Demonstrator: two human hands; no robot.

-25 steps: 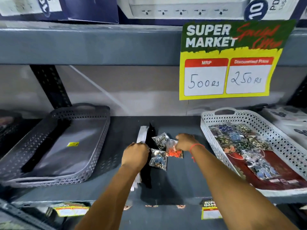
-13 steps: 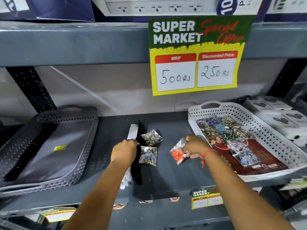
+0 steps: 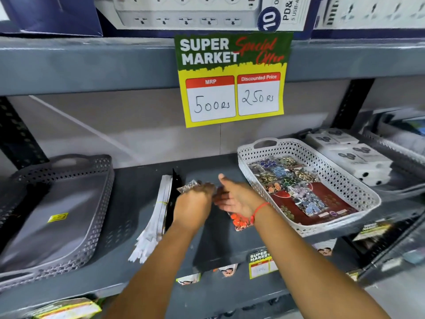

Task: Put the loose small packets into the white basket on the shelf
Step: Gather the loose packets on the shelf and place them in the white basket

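Head view: your left hand (image 3: 193, 201) pinches a packet (image 3: 187, 187) mid-shelf. Your right hand (image 3: 232, 196) is open, an orange packet (image 3: 240, 221) under its wrist, just beside the basket (image 3: 340, 180). A sweep could knock it off the shelf's front edge.

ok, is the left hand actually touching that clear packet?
Touching. The head view shows the left hand closed on the clear packet, whose end sticks out past the fingers.

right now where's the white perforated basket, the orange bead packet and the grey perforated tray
white perforated basket (image 3: 247, 157): head view, left rim corner
orange bead packet (image 3: 240, 222): head view, its middle
grey perforated tray (image 3: 101, 217): head view, right wall
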